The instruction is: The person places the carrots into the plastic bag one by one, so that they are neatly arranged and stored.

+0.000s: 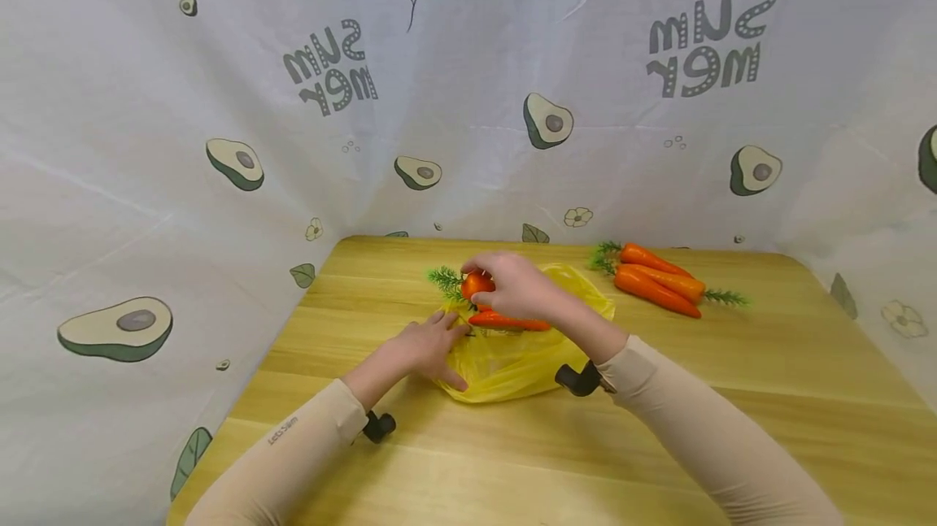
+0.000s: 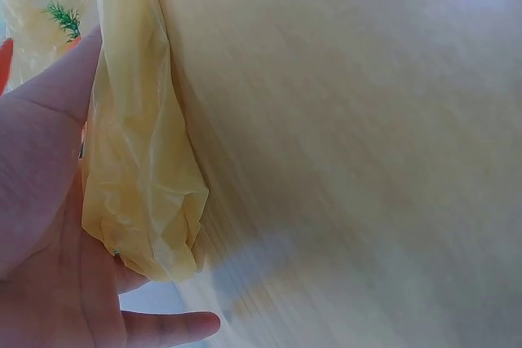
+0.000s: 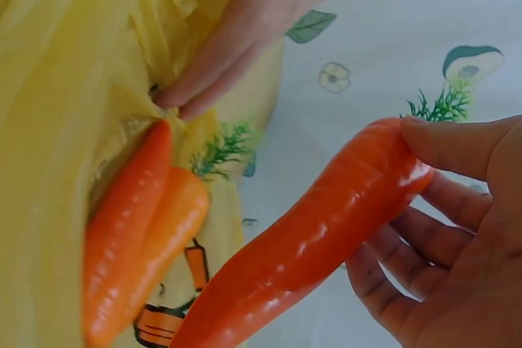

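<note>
A light wood-grain table (image 1: 498, 461) with rounded far corners bears a crumpled yellow plastic bag (image 1: 512, 380) near its middle and, just to the right, three leafy-topped carrots (image 1: 669, 283).

R wrist view: lower end of held carrot (image 3: 306, 230) cut off at btm edge; R hand (image 3: 465, 275) cropped at right; fold of yellow bag (image 3: 45, 169) hides pt of 2 bagged carrots (image 3: 122, 230); small print (image 3: 108, 154) too blurred to read. L wrist view: L hand (image 2: 49, 201) cropped at left, some fingers hidden behind bag; orange sliver (image 2: 5, 63) at left edge, can't tell which carrot. Head view: both sleeves (image 1: 285, 465) cut off at btm.
</note>
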A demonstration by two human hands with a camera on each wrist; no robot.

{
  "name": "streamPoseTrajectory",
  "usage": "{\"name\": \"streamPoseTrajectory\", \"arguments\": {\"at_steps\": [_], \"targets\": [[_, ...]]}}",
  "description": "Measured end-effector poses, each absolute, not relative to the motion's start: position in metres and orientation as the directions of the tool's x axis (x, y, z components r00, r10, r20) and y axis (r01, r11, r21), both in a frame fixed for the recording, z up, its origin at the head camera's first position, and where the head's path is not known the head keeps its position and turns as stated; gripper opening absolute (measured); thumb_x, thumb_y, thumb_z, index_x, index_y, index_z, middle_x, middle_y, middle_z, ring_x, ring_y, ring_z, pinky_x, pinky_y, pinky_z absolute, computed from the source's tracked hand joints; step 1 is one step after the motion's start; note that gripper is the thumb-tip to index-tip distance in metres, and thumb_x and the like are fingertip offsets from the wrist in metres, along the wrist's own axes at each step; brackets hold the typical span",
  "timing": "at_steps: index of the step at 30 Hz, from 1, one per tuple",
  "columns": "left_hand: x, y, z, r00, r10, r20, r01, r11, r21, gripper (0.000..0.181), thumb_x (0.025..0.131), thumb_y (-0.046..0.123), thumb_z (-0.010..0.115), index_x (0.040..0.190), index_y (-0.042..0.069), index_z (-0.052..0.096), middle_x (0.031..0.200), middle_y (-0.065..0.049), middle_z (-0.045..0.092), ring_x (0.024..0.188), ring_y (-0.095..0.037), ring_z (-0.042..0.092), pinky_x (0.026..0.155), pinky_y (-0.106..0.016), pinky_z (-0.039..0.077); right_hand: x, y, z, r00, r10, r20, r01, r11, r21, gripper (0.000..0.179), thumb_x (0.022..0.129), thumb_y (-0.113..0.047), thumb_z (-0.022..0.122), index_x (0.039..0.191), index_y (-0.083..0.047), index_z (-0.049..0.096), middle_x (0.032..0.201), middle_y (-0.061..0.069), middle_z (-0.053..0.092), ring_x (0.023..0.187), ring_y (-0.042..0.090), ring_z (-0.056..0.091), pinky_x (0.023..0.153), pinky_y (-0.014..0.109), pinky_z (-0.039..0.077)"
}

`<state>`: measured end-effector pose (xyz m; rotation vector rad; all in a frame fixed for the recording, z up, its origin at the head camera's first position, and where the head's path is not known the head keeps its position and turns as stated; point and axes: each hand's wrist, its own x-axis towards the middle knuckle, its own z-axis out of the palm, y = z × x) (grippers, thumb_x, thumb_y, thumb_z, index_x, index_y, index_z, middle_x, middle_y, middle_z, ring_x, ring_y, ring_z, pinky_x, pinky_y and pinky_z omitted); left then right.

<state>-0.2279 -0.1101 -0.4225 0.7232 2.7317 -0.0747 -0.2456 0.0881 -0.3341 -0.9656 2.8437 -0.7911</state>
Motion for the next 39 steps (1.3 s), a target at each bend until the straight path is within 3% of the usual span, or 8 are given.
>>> {"name": "streamPoseTrajectory", "arguments": {"at_steps": [14,24,31,39], "targets": [[-0.231,-0.112,-0.418,-0.807,0.473,-0.353,0.51,0.86,-0.013,0.105,0.076,0.073,0.073,0.159,0.024,0.032,0.167,-0.008,0.023,0.154,-0.034,0.02,0.108,-0.063,0.039,-0.255,0.089,-0.387,-0.834,-0.55,0.046,-0.5,0.716,-0.487,0.041,0.093,-0.018,0.072,0.133,-0.008,0.063,0.128,0.008,0.067,0.106,0.022,0.064,0.09,0.038,0.055],[-0.232,-0.113,-0.414,-0.803,0.468,-0.368,0.509,0.86,-0.017,0.103,0.074,0.071,0.076,0.157,0.025,0.037,0.157,-0.007,0.043,0.149,-0.028,0.032,0.108,-0.057,0.041,-0.254,0.089,-0.414,-0.827,-0.556,0.088,-0.547,0.757,-0.356,0.038,0.09,-0.019,0.076,0.126,-0.011,0.068,0.121,0.006,0.069,0.109,0.025,0.064,0.09,0.043,0.054],[-0.232,-0.115,-0.414,-0.802,0.471,-0.367,0.519,0.854,-0.037,0.105,0.075,0.072,0.075,0.159,0.026,0.032,0.164,-0.005,0.032,0.154,-0.027,0.021,0.109,-0.059,0.04,-0.249,0.087,-0.42,-0.82,-0.562,0.112,-0.564,0.758,-0.326,0.038,0.087,-0.015,0.078,0.123,-0.013,0.07,0.121,0.005,0.069,0.114,0.026,0.062,0.093,0.043,0.053],[-0.231,-0.117,-0.417,-0.803,0.462,-0.377,0.508,0.861,-0.025,0.104,0.075,0.072,0.073,0.159,0.024,0.033,0.164,-0.007,0.033,0.155,-0.03,0.018,0.112,-0.062,0.036,-0.244,0.092,-0.419,-0.807,-0.581,0.106,-0.581,0.751,-0.314,0.041,0.088,-0.012,0.077,0.128,-0.011,0.068,0.13,0.009,0.066,0.123,0.028,0.059,0.098,0.044,0.051]]}}
